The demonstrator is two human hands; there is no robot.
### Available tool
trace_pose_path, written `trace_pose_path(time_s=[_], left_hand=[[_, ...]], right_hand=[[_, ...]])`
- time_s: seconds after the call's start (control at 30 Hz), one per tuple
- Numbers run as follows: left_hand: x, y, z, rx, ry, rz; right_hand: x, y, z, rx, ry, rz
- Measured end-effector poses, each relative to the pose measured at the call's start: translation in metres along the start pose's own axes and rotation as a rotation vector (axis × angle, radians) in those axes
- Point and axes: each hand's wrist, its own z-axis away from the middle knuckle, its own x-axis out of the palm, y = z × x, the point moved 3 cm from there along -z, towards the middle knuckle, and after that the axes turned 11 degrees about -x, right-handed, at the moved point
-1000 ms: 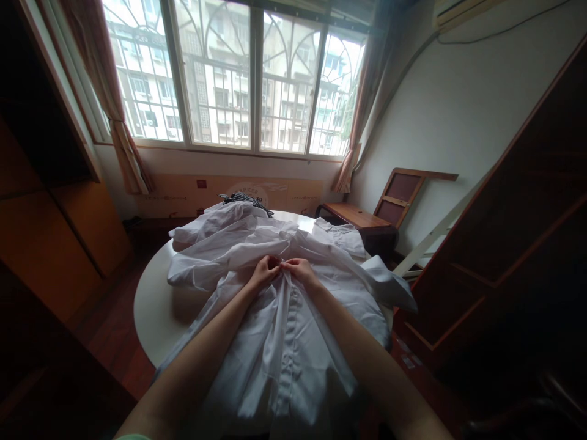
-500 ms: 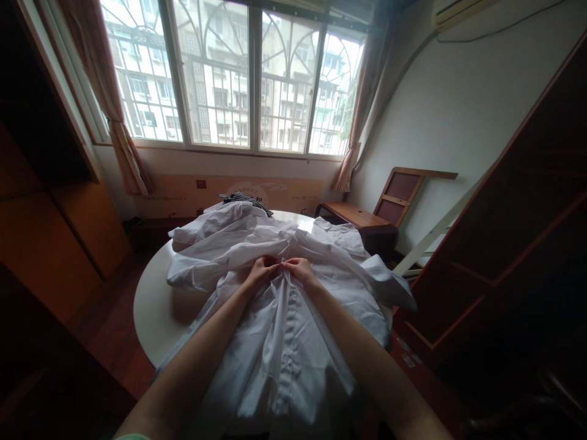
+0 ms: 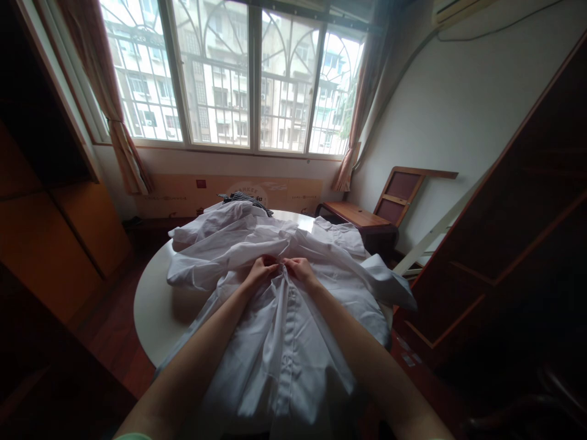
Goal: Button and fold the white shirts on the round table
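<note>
A white shirt (image 3: 316, 342) is spread over a round white table, its front placket running down the middle toward me. My left hand (image 3: 263, 269) pinches the fabric at the upper part of the placket. Close beside it, my right hand (image 3: 299, 269) grips the other edge of the cloth, fingers closed. The fingertips nearly meet, with a small gap between them. Any button between the fingers is too small to make out. Loose white folds lie beyond and to both sides of the hands.
The white table (image 3: 151, 305) shows its rim at the left. Dark striped cloth (image 3: 247, 200) lies at its far edge. A low wooden table (image 3: 351, 215) stands behind on the right, near a leaning wooden frame (image 3: 398, 190). A dark wooden panel (image 3: 495, 244) slants along the right.
The fingertips of my two hands have moved slightly apart at the placket. The shirt and the arms otherwise look the same.
</note>
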Motion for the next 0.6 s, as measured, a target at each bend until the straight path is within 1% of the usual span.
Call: trace_pose_path(time_s=[0.1,0.27,0.37,0.53,0.6], left_hand=[[0.0000,0.0008,0.0012,0.003,0.009,-0.017],[-0.0004,0.0035,0.0035,0.008,-0.014,-0.038],[-0.0005,0.0052,0.0047,0.012,-0.022,-0.047],[-0.0010,0.0056,0.0049,0.034,-0.003,-0.071],[-0.0017,0.0052,0.0050,0.038,0.022,-0.072]], right_hand=[[0.0006,0.0006,0.0006,0.005,-0.009,-0.035],[-0.0009,-0.0027,0.0011,0.009,-0.070,0.013],[-0.0017,-0.0041,0.0003,0.006,-0.081,0.043],[-0.0020,-0.0060,0.0021,-0.013,-0.099,0.069],[-0.0021,-0.0086,0.0042,-0.030,-0.108,0.095]])
